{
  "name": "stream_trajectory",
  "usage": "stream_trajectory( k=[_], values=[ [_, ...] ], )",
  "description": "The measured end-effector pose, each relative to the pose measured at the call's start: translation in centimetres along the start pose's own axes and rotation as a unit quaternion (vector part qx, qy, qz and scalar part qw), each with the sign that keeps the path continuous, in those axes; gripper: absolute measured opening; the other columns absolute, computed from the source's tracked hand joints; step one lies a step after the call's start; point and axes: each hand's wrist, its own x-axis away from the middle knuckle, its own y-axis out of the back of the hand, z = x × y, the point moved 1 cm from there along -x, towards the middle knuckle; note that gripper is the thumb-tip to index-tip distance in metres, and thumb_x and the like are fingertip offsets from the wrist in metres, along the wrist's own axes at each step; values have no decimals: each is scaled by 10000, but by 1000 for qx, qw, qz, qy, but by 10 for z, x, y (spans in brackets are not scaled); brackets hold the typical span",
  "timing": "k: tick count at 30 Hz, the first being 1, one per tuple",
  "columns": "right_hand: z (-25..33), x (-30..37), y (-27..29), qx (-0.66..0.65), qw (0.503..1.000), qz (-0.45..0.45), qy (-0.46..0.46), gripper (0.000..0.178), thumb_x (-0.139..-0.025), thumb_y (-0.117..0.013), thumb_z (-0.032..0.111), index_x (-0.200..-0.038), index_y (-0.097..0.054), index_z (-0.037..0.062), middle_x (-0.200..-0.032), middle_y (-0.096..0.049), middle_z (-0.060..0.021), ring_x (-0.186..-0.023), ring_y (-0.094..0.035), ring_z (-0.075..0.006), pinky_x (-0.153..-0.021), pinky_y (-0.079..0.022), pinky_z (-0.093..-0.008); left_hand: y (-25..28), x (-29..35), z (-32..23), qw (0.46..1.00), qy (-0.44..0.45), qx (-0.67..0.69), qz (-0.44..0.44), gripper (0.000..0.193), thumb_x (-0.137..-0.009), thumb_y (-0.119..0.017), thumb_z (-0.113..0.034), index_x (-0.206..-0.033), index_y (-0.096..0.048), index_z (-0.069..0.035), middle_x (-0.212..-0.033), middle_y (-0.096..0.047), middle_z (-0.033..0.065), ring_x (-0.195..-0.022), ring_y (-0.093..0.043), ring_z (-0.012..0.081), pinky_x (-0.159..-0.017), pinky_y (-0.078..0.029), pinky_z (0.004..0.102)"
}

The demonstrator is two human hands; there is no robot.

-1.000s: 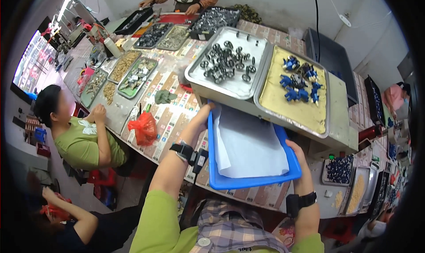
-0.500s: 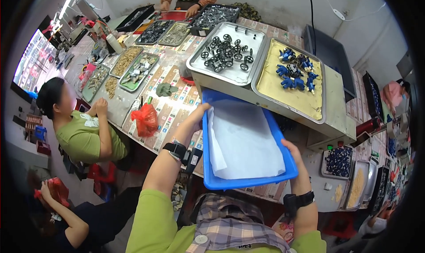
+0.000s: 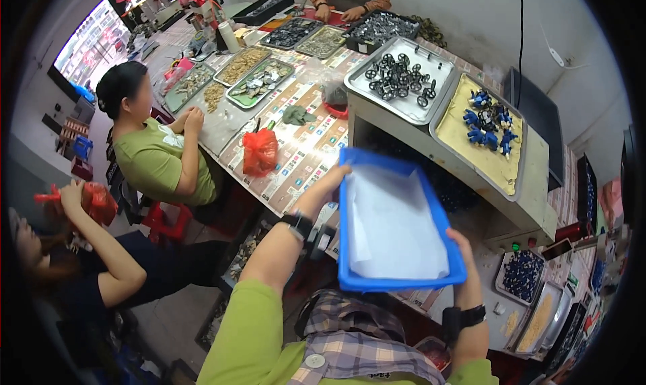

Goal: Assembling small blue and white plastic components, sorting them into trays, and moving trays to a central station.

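In front of me I carry a blue rectangular plastic tray (image 3: 404, 282), its base lined with a loose white sheet (image 3: 397, 223). My left hand (image 3: 336, 176) is closed on the tray's left rim near the far end. The right rim is gripped by my right hand (image 3: 457, 247), close to the near corner. Nothing else shows in the tray. Just beyond it stands a cream metal housing (image 3: 431, 143) with a dark opening beneath its top. On that top rest a metal tray (image 3: 420, 112) of black wheel-like parts and a yellow-lined tray (image 3: 451, 143) of blue-and-black toy-like pieces.
A red plastic bag (image 3: 260, 153) and a grey-green cloth (image 3: 297, 115) lie on the table to the left. Trays of small parts (image 3: 261, 82) stand behind them. A person in green (image 3: 158, 149) sits at left. A tray of dark blue pieces (image 3: 521, 275) is at right.
The blue tray has come back from the housing's opening, still in both my hands. My view has swung left, so a seated person at lower left shows more.
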Motion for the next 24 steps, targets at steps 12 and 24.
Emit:
stream_trajectory(
  k=[12,24],
  values=[
    [-104,-67,-28,424,901,92,32,403,-857,-537,281,-1178,-519,38,-1144,-549,-116,-1057,-504,-213,-909,-388,-322,133,150,196,945,-120,190,-237,574,-731,-536,-112,-1273,-344,-106,-1134,-499,117,-990,-533,249,-818,-477,354],
    [27,-231,33,708,451,-184,512,600,-786,-591,413,-1234,-448,40,-1239,-453,-218,-1171,-416,-335,-970,-341,-408,110,129,204,895,-158,286,-302,598,-722,-500,-67,-1294,-326,-98,-1156,-479,118,-1013,-515,258,-867,-449,364]
  ],
)
